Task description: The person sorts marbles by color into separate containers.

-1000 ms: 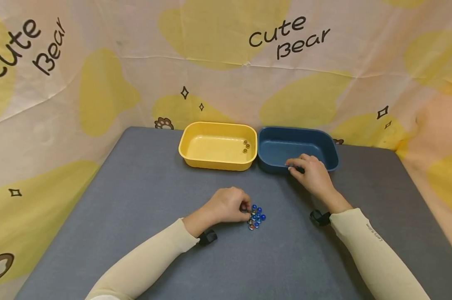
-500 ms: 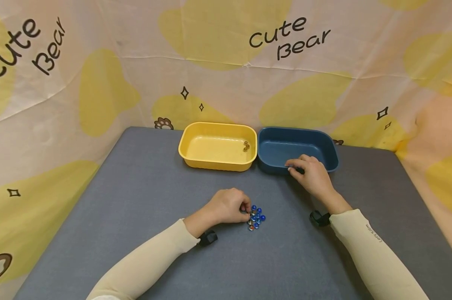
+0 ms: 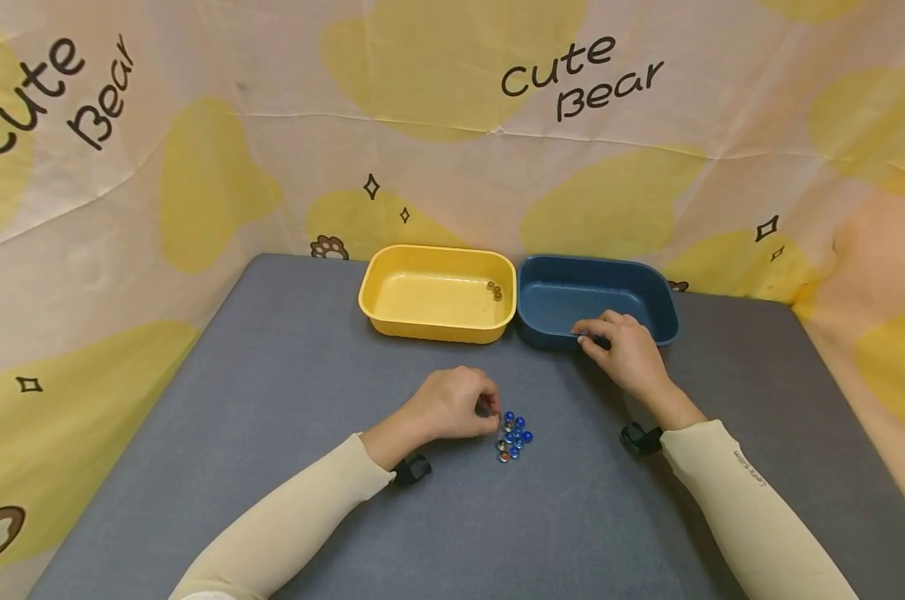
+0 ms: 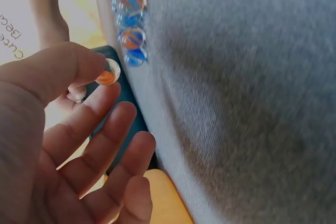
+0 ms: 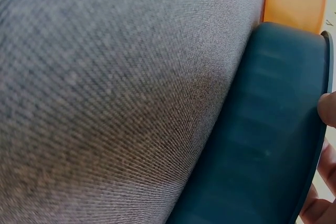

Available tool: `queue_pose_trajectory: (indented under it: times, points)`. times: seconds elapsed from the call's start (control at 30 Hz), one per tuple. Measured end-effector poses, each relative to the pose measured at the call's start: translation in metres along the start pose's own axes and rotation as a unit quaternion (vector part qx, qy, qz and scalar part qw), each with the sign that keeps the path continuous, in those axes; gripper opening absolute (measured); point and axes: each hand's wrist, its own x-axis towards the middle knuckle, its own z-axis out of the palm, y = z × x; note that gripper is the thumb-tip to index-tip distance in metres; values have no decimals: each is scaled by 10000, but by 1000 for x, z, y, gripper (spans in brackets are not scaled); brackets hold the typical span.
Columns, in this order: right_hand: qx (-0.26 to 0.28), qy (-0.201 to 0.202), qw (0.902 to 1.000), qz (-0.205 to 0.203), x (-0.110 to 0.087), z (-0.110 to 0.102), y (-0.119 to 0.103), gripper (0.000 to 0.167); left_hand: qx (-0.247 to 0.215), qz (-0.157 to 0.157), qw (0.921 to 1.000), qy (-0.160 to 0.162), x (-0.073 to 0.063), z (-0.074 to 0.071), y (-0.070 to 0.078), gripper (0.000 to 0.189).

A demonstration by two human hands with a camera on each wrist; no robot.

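Note:
My left hand (image 3: 456, 404) pinches a glass marble (image 4: 110, 73) with orange and white swirls between thumb and index finger; its other fingers are loosely bent. Just to the right of that hand, a small cluster of marbles (image 3: 514, 437) lies on the grey table, mostly blue with some orange. The front rim of a dark blue bin (image 3: 565, 293) is held by my right hand (image 3: 628, 354), thumb on the outside and fingers over the inner side. In the right wrist view, the thumb (image 5: 328, 109) sits at the bin's edge.
A yellow bin (image 3: 407, 321) stands against the left side of the blue one, with a few brownish marbles (image 3: 496, 292) at its right end. Behind both bins hangs a printed cloth (image 3: 452, 183). The grey tabletop (image 3: 287, 358) runs around them.
My left hand has risen slightly away from the marble cluster with one marble pinched. The marbles in the yellow bin have rolled a little. My right hand stays on the blue bin's rim.

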Motion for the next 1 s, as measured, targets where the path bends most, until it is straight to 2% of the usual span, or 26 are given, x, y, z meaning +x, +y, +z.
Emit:
queue_pose_trajectory:
  times: [0.4,0.7,1.0]
  points:
    - [-9,-51,10000,34,0,0,0,15,-46,-4,9986,531,1,-13,-8,4]
    - [-27,-35,10000,29,0,-1,0,15,10,-65,9940,1095,6,-31,-18,6]
    - [6,-15,10000,-19,1,0,2,15,-15,-211,9896,1422,9,-47,-30,7]
